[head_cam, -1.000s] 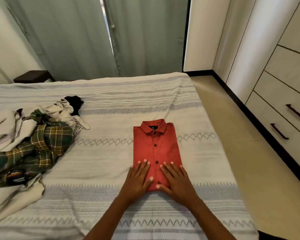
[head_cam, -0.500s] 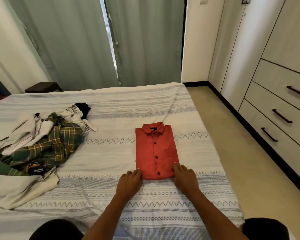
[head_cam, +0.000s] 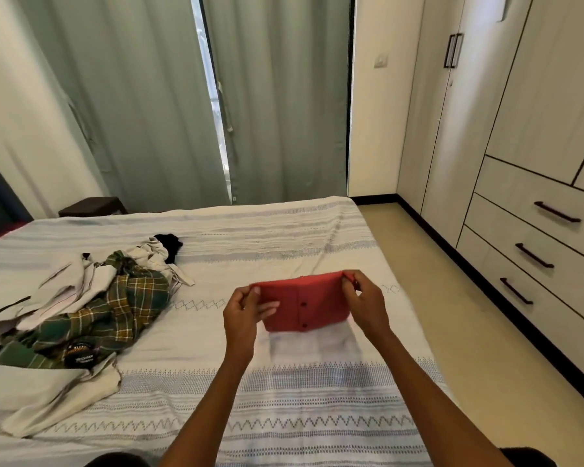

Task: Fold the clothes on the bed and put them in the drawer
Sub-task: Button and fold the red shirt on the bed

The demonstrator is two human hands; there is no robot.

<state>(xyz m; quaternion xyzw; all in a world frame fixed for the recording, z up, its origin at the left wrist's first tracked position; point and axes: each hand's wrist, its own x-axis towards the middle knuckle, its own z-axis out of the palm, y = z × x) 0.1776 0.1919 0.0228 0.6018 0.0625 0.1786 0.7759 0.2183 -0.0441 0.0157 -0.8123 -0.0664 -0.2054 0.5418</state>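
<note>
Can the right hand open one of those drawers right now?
Probably not yet. The right hand and left hand both grip the red shirt above the bed. The drawers stand shut across a strip of floor, seemingly beyond reach.

Soft daylight through the curtain gap (head_cam: 213,96); room evenly bright. My hands' edges smear slightly. Wide lens bows the wardrobe (head_cam: 486,112) lines.

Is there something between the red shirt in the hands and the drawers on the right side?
Nothing visible: both hands hold the red shirt above the bed; only bare floor lies before the closed drawers.
</note>
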